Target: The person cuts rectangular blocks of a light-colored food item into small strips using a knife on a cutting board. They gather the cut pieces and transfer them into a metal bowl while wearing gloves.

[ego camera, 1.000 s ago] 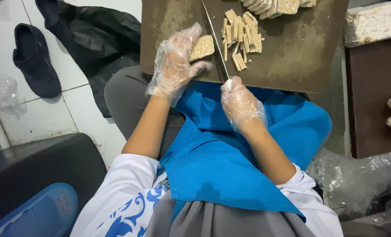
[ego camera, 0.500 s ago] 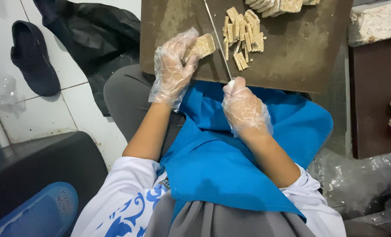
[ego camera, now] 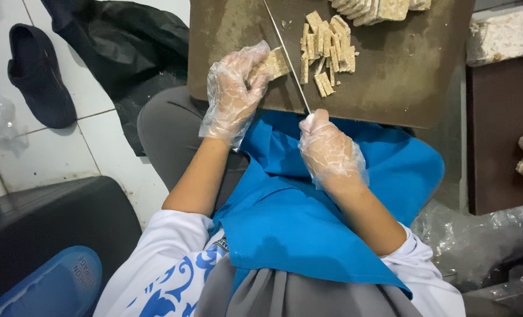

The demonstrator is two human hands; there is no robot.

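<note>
A tan block is gripped by the gloved left hand near the board's near edge. The knife is clasped in the right hand's closed fingers, its blade lying between block and cut strips.

Left hand curled, right hand fisted

Clear crinkly plastic gloves, matt wooden board
</note>
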